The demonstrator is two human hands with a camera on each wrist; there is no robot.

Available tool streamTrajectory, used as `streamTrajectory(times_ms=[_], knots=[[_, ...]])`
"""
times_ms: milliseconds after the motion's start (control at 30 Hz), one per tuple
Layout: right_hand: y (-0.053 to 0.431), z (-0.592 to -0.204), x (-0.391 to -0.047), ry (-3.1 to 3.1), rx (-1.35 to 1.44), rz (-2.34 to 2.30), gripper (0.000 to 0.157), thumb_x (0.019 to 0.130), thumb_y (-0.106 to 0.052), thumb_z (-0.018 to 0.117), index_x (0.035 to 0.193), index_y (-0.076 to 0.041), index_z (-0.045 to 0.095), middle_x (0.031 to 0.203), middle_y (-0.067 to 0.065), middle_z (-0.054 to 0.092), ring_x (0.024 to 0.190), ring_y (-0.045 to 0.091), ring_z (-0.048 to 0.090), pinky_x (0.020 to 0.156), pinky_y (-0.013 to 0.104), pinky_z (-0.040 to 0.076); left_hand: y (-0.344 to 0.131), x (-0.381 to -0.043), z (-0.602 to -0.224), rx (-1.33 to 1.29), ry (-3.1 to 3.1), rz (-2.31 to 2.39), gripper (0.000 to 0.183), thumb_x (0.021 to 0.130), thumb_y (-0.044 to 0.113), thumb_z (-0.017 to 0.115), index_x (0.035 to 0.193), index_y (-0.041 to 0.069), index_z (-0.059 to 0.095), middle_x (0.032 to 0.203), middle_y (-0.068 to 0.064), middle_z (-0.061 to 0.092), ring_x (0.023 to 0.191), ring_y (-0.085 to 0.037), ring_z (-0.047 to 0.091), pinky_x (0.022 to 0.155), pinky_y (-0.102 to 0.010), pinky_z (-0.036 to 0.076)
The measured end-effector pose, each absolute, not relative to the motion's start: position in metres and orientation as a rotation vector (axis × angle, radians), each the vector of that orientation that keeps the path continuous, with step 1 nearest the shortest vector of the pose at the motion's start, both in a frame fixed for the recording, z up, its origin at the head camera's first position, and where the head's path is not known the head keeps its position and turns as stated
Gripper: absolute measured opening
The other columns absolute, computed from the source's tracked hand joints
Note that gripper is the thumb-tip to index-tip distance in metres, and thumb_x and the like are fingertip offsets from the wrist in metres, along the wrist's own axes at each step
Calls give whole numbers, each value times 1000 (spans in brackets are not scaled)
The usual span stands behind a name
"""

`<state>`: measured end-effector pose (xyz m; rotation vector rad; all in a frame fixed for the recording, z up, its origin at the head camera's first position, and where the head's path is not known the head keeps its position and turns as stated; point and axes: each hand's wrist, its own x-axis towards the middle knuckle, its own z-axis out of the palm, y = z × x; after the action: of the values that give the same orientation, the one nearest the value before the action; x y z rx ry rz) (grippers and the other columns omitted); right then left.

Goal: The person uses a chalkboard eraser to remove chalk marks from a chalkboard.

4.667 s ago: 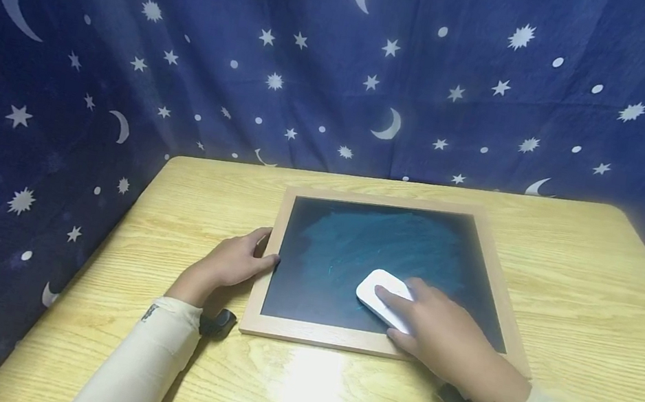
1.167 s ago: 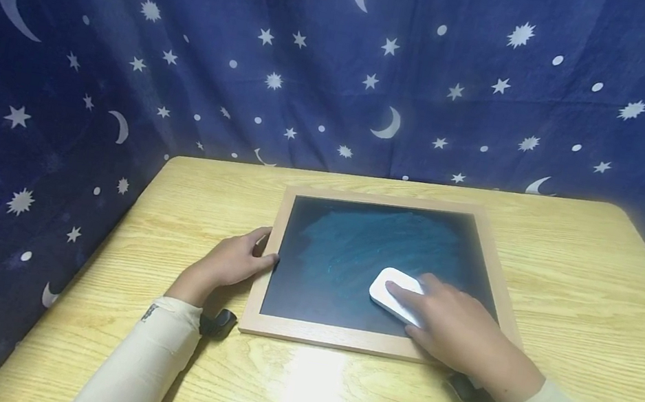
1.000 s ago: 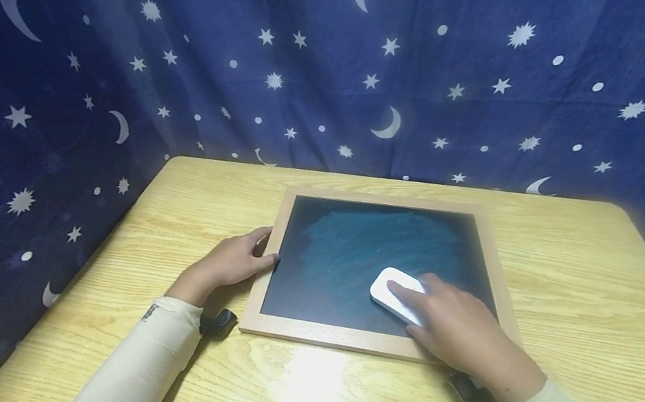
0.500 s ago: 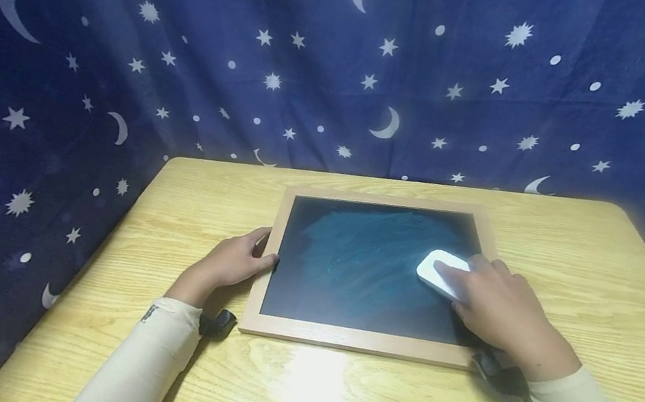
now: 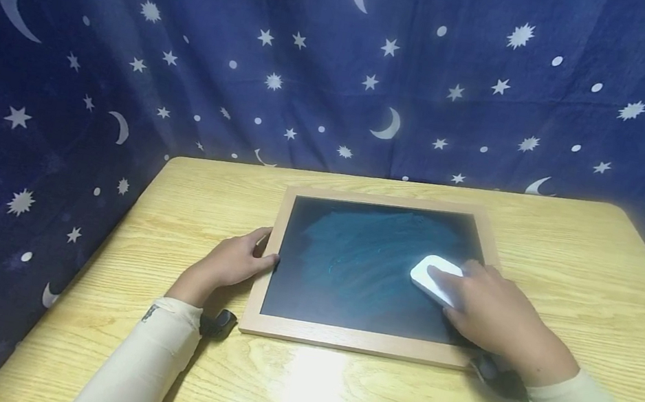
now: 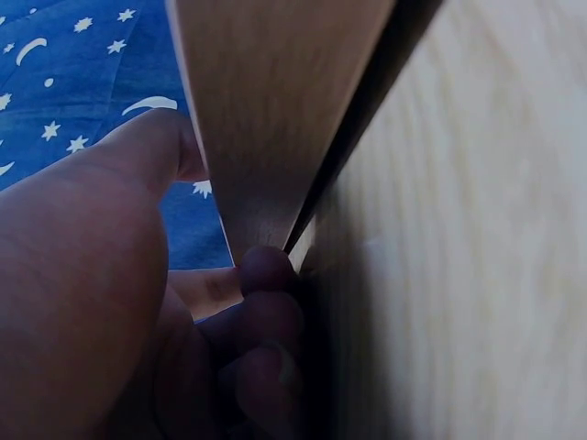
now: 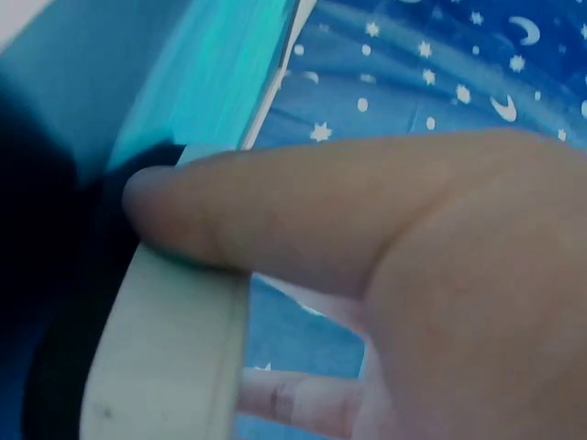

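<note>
A chalkboard (image 5: 347, 243) in a light wooden frame lies flat on the table, with a bluish chalk haze smeared across it. My left hand (image 5: 228, 262) holds the frame's left side, thumb over the top. In the left wrist view the other fingertips curl against the lower edge of the frame (image 6: 275, 101). Over the right part of the board, my right hand (image 5: 496, 314) grips a white chalkboard eraser (image 5: 425, 275). The right wrist view shows the eraser's pale body (image 7: 165, 344) and dark pad, with the thumb along its side.
The board rests on a yellow wood-grain table (image 5: 586, 282), with a bright glare patch in front of it. A dark blue curtain (image 5: 318, 20) with moons and stars hangs behind and to the left. Black wrist straps (image 5: 218, 324) sit under both wrists.
My right hand has slid the eraser from the board's lower middle to the right and farther back, then slightly back toward the left. The left hand and board have stayed put.
</note>
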<state>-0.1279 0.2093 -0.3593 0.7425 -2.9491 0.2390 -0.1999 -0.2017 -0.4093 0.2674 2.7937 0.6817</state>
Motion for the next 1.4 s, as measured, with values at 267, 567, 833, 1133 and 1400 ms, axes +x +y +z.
streamTrajectory(times_ms=[267, 567, 833, 1133, 1400], knots=[[180, -366, -113, -2858, 864, 180, 61, 76, -17, 83, 134, -19, 63, 89, 15, 61, 74, 30, 58, 59, 49, 50, -203, -200, -410, 272, 2796, 670, 73, 96, 51, 55, 158, 20, 32, 140, -18, 60, 131, -41, 55, 108, -55, 43], [162, -370, -98, -2789, 961, 168, 60, 77, -18, 80, 134, -22, 64, 91, 12, 61, 74, 27, 56, 59, 43, 48, -202, -201, -410, 265, 2800, 664, 73, 95, 51, 56, 158, 20, 32, 138, -17, 62, 129, -40, 56, 107, -55, 44], [157, -371, -94, -2782, 979, 168, 59, 79, -18, 79, 135, -23, 64, 94, 11, 62, 78, 26, 57, 62, 41, 49, -202, -200, -409, 261, 2801, 657, 73, 95, 51, 56, 157, 20, 32, 139, -18, 61, 130, -41, 56, 108, -54, 43], [161, -370, -96, -2846, 918, 152, 60, 80, -19, 80, 137, -25, 63, 101, 13, 64, 83, 29, 61, 64, 45, 52, -201, -201, -411, 255, 2802, 653, 73, 96, 51, 56, 158, 20, 32, 138, -18, 61, 129, -40, 56, 107, -55, 44], [175, -368, -111, -2910, 840, 199, 65, 79, -18, 82, 140, -24, 60, 100, 15, 63, 82, 31, 60, 64, 49, 51, -201, -200, -408, 249, 2803, 642, 73, 96, 51, 56, 158, 20, 32, 137, -18, 63, 127, -41, 58, 105, -55, 45]])
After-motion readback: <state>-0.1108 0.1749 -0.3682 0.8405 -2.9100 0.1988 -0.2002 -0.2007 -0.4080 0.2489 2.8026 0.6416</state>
